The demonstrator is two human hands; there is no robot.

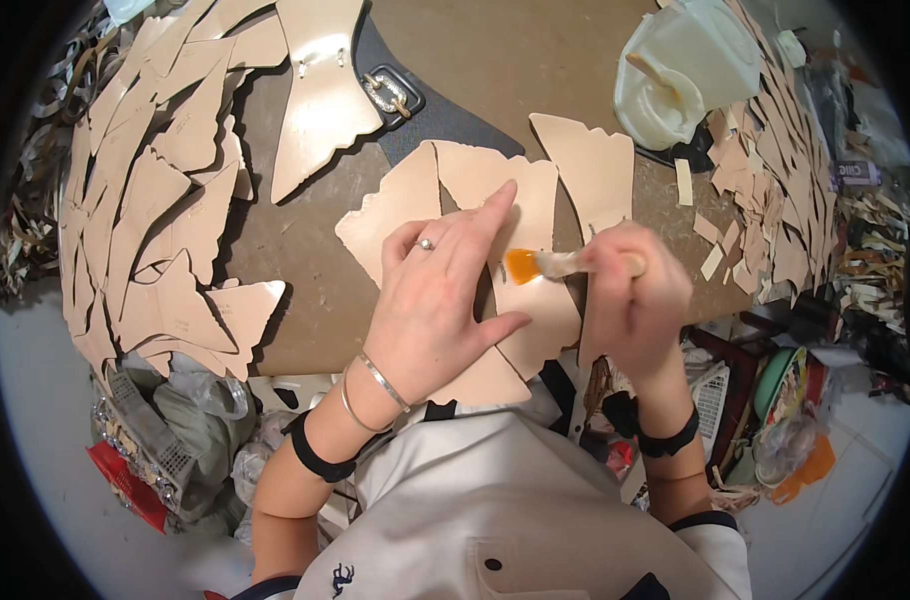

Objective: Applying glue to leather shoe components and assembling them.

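Observation:
My left hand (425,310) lies flat with fingers stretched out, pressing on tan leather-like cut pieces (495,180) near the table's front edge. A ring and a bracelet are on that hand and wrist. My right hand (640,295), a little blurred, is closed around a brush (523,266) with orange bristles. Its tip meets the face of the middle piece, beside a small slit. Another tan piece (587,165) with a scalloped edge lies just right of it, partly under my right hand.
Overlapping tan pieces (165,250) cover the table's left side. A shiny shaped piece (320,90) lies by a dark board with a buckle-like frame (393,93). Far right stand a whitish plastic container (710,50) and piled strips (775,200).

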